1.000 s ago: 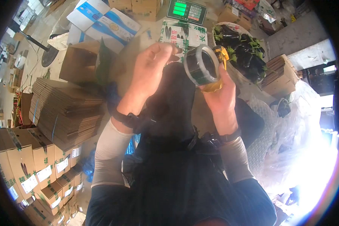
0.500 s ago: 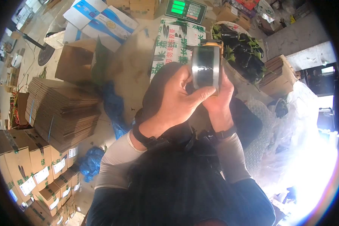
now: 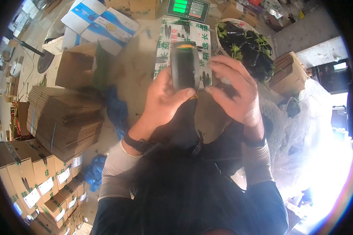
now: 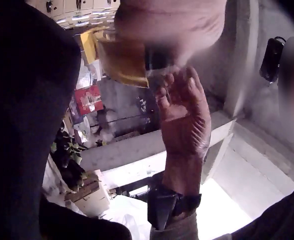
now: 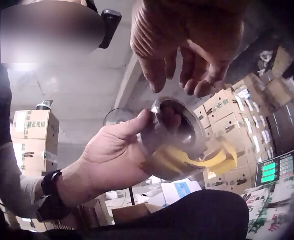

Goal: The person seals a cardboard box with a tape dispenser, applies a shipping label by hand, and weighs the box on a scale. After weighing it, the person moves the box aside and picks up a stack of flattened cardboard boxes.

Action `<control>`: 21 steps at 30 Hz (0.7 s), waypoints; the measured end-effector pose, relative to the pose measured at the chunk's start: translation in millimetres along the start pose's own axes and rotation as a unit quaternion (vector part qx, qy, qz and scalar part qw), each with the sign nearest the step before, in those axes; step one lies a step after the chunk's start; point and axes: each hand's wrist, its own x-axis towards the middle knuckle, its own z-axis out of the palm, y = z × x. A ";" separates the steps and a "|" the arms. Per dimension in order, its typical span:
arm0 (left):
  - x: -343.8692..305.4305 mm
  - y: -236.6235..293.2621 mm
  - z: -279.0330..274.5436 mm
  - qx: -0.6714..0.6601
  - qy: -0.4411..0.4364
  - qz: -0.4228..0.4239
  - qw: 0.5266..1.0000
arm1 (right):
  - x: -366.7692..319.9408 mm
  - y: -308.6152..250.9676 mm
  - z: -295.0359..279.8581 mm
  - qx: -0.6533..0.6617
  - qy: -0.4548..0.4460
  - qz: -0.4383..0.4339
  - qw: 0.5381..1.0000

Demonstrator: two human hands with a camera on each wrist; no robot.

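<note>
Well left of the tape roll point(image 3: 184, 69) you have a stack of flattened cardboard point(image 3: 64, 117). Your left hand point(image 3: 162, 98) holds the roll, fingers clamped round it. Just right of the roll, your right hand's point(image 3: 239, 92) fingers are apart, slightly bent; eggplants point(image 3: 249, 51) lie farther right of it.

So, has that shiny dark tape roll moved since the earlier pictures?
Yes, leftward: in the head view, the tape roll now appears below the middle of the black scale with green display, not its right end.
</note>
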 end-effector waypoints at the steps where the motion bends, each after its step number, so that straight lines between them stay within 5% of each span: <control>1: -1.8 2.7 -0.7 0.001 -0.009 -0.015 1.000 | 2.4 -3.9 -0.5 0.001 -0.002 -0.001 1.000; 6: -1.0 8.8 -4.3 -0.003 -0.028 -0.021 0.999 | 16.0 -14.4 -1.8 -0.056 -0.060 -0.062 0.995; 21: -4.2 2.5 -15.2 -0.021 -0.058 -0.048 0.997 | 21.2 -7.7 7.5 -0.092 -0.053 -0.174 0.979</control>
